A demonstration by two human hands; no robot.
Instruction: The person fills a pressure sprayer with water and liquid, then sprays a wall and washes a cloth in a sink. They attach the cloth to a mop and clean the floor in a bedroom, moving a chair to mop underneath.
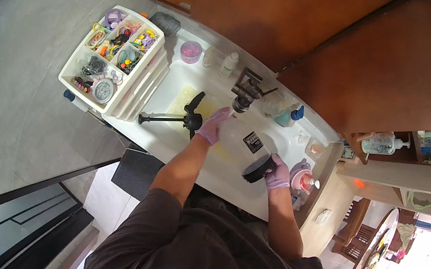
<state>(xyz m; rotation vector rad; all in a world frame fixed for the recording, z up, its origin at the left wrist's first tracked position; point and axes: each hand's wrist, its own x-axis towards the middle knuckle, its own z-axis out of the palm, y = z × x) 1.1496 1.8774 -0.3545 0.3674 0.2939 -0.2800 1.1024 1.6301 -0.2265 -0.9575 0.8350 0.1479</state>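
Observation:
Both my hands wear thin purple gloves. My left hand (216,125) holds the neck end of a large translucent plastic bottle (236,133), close to the dark metal faucet (247,92). At the other end, my right hand (276,171) grips the bottle's black base (258,168). The bottle lies tilted over the white sink (224,190) and bears a black label with writing. Left of my left hand, a black pump sprayer head (192,120) with its handle and rod rests in the basin, near some yellowish liquid (184,99). Whether water runs from the faucet cannot be told.
A white drawer organizer (120,107) full of hair ties stands at the sink's left end. Along the back edge are a round pink container (191,51), a white bottle (229,64) and a blue-topped pump bottle (289,116). A pink cup (302,180) stands right of my right hand.

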